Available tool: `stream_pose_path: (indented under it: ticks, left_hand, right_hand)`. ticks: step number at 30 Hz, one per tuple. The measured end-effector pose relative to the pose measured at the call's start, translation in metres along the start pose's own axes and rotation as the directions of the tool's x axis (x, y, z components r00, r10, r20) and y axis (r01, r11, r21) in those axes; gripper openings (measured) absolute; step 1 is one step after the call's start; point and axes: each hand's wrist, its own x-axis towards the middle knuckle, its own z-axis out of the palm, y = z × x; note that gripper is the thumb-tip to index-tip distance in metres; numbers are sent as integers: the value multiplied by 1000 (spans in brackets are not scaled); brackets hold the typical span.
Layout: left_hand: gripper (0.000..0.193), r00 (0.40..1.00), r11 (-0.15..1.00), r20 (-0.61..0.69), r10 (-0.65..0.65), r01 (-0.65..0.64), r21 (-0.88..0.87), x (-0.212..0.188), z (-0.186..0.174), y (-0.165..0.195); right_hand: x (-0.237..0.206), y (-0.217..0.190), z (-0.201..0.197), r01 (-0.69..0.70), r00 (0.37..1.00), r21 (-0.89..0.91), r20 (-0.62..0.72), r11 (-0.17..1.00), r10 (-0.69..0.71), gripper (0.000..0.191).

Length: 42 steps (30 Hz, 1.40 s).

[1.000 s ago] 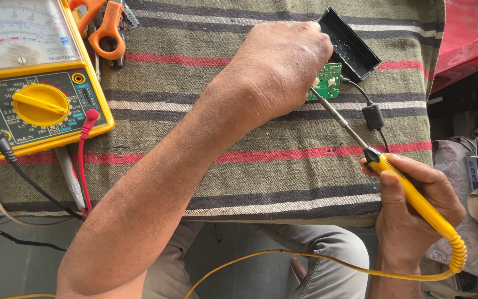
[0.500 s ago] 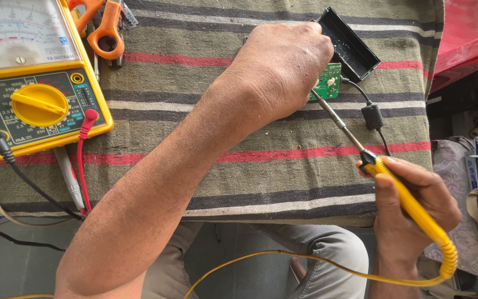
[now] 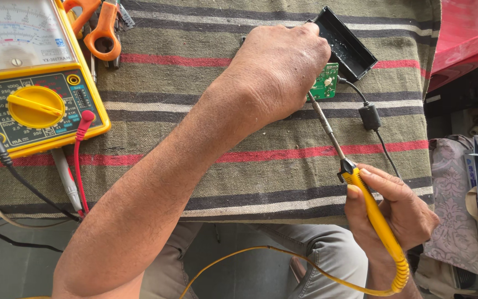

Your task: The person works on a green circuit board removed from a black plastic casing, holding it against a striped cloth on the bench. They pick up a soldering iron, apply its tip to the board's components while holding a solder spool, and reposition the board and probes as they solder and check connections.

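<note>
While pinning green circuit board [image 3: 325, 83] near surface's far right corner, left hand [image 3: 275, 69] unmoved; right hand [image 3: 396, 207] fingers gripping yellow soldering iron [image 3: 374, 218], tip kept there.

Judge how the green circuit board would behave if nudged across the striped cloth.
The circuit board looks thin and small, so probably light and stiff. Its attached black cable would likely drag or pivot it. The coarse cloth should stop it sliding far.
</note>
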Motion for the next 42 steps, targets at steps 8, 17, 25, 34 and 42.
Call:
stream_pose_path:
  ticks: [8,17,25,34,42]
  left_hand:
    - [23,1000,999,-13,3,-3,-35,0,0,-1]
    - [22,1000,999,9,-12,13,-48,1,-2,-1]
    - [20,1000,998,17,-24,25,-53,3,0,2]
    - [24,1000,999,14,1,0,-40,1,1,1]
    - [26,999,1000,32,-18,19,-13,-1,1,3]
  right_hand:
    - [-1,4,1,77,997,-17,7,997,-77,19]
    - [-3,-2,-1,-7,999,-47,-32,999,5,21]
    - [-5,2,-2,4,1000,-15,-28,1000,-5,21]
    - [-6,6,0,69,998,-56,1,996,-69,24]
    - [-6,7,0,97,995,-59,20,993,-96,24]
